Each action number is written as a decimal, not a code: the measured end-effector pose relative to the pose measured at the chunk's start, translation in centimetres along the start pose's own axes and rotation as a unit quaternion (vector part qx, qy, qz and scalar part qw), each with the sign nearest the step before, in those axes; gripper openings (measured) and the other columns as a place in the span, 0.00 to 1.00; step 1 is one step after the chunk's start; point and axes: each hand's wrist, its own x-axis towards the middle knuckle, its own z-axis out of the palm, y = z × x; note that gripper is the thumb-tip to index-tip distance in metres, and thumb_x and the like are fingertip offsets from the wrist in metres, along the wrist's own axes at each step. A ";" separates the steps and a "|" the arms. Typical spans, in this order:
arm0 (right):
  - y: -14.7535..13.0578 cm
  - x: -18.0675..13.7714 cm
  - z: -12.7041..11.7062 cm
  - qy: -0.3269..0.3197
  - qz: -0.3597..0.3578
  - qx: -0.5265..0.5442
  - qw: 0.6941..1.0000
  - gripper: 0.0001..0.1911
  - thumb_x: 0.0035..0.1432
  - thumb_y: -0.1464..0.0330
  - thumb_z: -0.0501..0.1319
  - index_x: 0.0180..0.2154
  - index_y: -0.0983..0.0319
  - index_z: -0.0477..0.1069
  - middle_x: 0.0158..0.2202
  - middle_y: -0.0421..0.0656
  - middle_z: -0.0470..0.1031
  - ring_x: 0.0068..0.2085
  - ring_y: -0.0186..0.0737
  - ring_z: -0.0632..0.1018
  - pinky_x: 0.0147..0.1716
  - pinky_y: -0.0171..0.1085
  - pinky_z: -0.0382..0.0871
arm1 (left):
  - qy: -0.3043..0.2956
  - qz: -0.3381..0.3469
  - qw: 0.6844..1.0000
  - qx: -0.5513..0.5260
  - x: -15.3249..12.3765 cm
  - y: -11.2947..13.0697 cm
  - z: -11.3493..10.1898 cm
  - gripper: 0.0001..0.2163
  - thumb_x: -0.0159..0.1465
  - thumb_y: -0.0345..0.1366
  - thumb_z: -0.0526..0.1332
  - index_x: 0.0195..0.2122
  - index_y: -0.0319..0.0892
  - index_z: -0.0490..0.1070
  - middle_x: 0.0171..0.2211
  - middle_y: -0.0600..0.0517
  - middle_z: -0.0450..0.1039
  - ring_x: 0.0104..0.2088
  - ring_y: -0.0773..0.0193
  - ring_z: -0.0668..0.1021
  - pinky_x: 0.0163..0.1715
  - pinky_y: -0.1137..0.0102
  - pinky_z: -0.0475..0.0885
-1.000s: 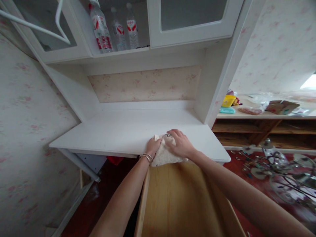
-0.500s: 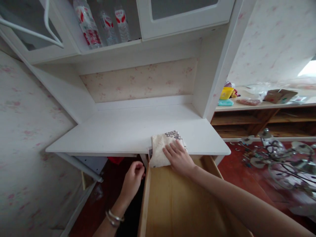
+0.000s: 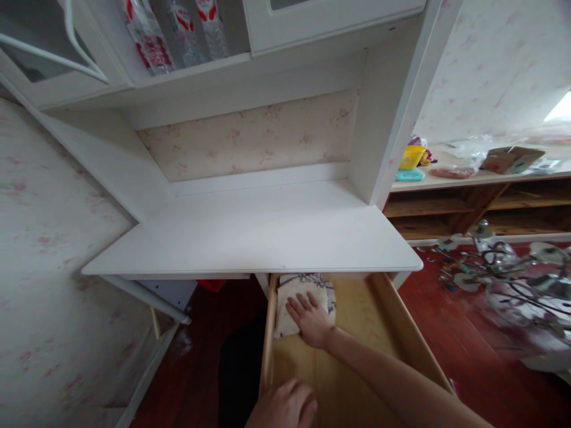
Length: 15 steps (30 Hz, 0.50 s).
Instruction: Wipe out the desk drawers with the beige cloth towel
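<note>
A folded cream cloth (image 3: 289, 303) with a dark pattern along its far and right edges lies at the back left of the pulled-out wooden drawer (image 3: 352, 362). My right hand (image 3: 311, 321) rests flat on top of it, fingers stretched out and slightly spread. My left hand (image 3: 285, 405) is low in the head view, over the near left part of the drawer. Its fingers look bent but are smeared by motion, and whether they hold anything is not visible.
A white desktop (image 3: 259, 232) sits above the drawer, below a cabinet shelf with several plastic bottles (image 3: 209, 30). To the right, a chandelier (image 3: 526, 267) lies on the red floor. Behind it stands a low wooden shelf unit (image 3: 432, 205) with a yellow container (image 3: 411, 157) on top.
The cloth has moved from the desk's front edge down into the drawer under my right hand. My left hand has moved from beside the drawer to over its near part.
</note>
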 end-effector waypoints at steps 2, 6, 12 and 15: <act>0.0 0.8 -0.5 -0.011 -0.016 0.018 1.000 0.42 0.54 0.64 0.64 0.68 0.64 0.56 0.70 0.53 0.54 0.69 0.60 0.54 0.66 0.61 0.42 | -0.002 -0.004 1.000 -0.003 0.1 0.2 -0.2 0.17 0.67 0.41 0.51 0.51 0.49 0.74 0.50 0.44 0.76 0.49 0.50 0.78 0.51 0.60 0.71; 0.0 1.9 -1.0 -0.032 0.000 0.036 0.999 0.44 0.52 0.59 0.64 0.68 0.65 0.56 0.71 0.55 0.50 0.69 0.65 0.51 0.64 0.69 0.38 | -0.027 -0.017 0.999 -0.006 0.1 0.4 -0.8 0.21 0.66 0.42 0.50 0.56 0.44 0.71 0.53 0.40 0.74 0.53 0.45 0.76 0.53 0.54 0.69; 0.4 2.1 -0.1 -0.054 0.041 0.017 0.998 0.45 0.53 0.60 0.63 0.69 0.66 0.53 0.71 0.60 0.47 0.69 0.66 0.50 0.62 0.72 0.35 | -0.027 -0.027 0.999 -0.026 0.1 0.4 -0.9 0.20 0.65 0.44 0.51 0.55 0.47 0.71 0.54 0.42 0.74 0.53 0.48 0.76 0.53 0.57 0.69; 0.9 1.2 0.0 -0.047 0.051 0.014 0.997 0.43 0.54 0.62 0.63 0.68 0.66 0.54 0.71 0.60 0.48 0.69 0.65 0.51 0.61 0.73 0.37 | -0.037 -0.030 0.999 -0.012 0.2 0.4 -0.9 0.20 0.66 0.43 0.50 0.55 0.45 0.71 0.53 0.41 0.74 0.52 0.47 0.77 0.52 0.56 0.70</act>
